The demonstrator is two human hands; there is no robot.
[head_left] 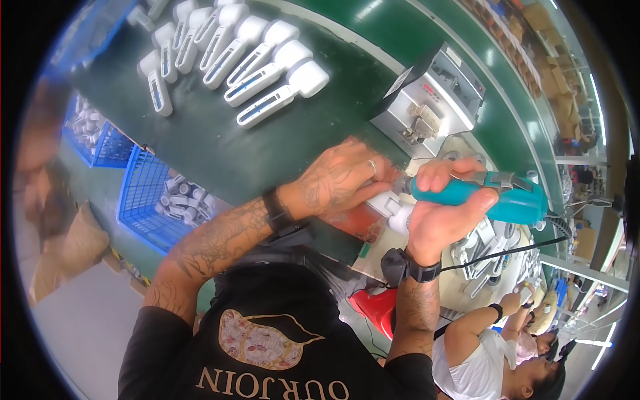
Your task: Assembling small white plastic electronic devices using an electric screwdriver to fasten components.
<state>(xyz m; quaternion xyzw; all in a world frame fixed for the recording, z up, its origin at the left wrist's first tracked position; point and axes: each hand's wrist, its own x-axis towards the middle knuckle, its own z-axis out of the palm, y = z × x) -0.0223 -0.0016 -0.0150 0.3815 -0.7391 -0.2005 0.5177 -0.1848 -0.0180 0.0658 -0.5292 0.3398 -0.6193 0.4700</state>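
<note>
My right hand (440, 217) is wrapped round a teal electric screwdriver (517, 201), which lies nearly level with its tip pointing left. A black cord trails from its rear end. My left hand (343, 179) is closed on a white plastic part (385, 204), at the screwdriver's tip. The fingers hide much of this part, and whether the tip touches a screw cannot be seen. Beneath the hands is a reddish worn patch (357, 223) of the bench. Farther off, several white handled units (267, 105) with round heads lie in a row.
A grey box-shaped machine (427, 100) stands beyond my right hand. Blue baskets (143, 197) of small white parts stand low at the left. More white parts (483, 257) lie on the bench at the right, near a co-worker in a white shirt (470, 363).
</note>
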